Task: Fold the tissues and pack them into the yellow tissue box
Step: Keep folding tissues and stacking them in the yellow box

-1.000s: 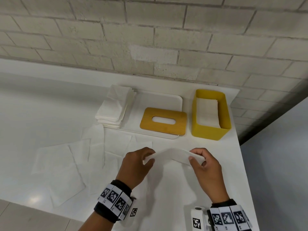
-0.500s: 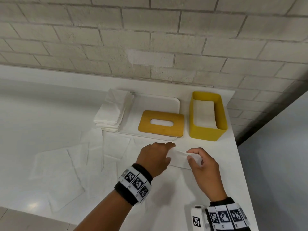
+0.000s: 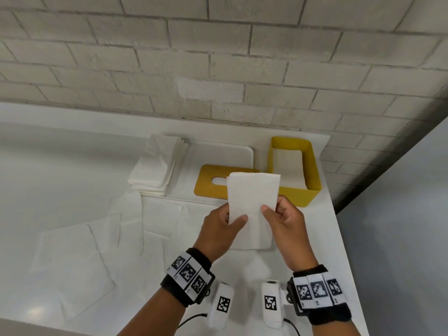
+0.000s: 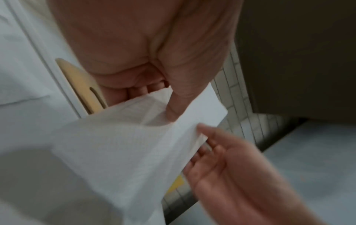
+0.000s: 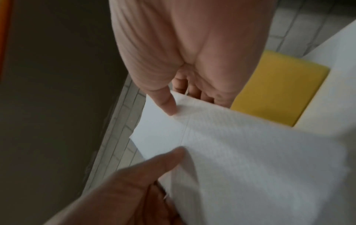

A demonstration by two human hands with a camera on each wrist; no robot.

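Note:
A folded white tissue [image 3: 252,202] is held up above the white table, in front of the yellow box's lid [image 3: 211,180]. My left hand [image 3: 224,229] pinches its left edge, thumb on the near face. My right hand [image 3: 283,219] pinches the right edge the same way. In the left wrist view the tissue [image 4: 119,146] runs under my left thumb [image 4: 173,109], and in the right wrist view the tissue [image 5: 250,152] sits under my right thumb [image 5: 167,105]. The open yellow tissue box [image 3: 312,170] stands behind at the right, with folded tissues inside.
A stack of folded tissues [image 3: 157,168] rests on the left end of a white tray [image 3: 223,154]. Several unfolded tissues [image 3: 97,238] lie spread over the table to the left. The table's right edge [image 3: 339,238] runs close to my right hand. A brick wall stands behind.
The tissue was low over the table and narrow between my hands. Both hands have lifted it and turned it so that its broad face stands upright toward me.

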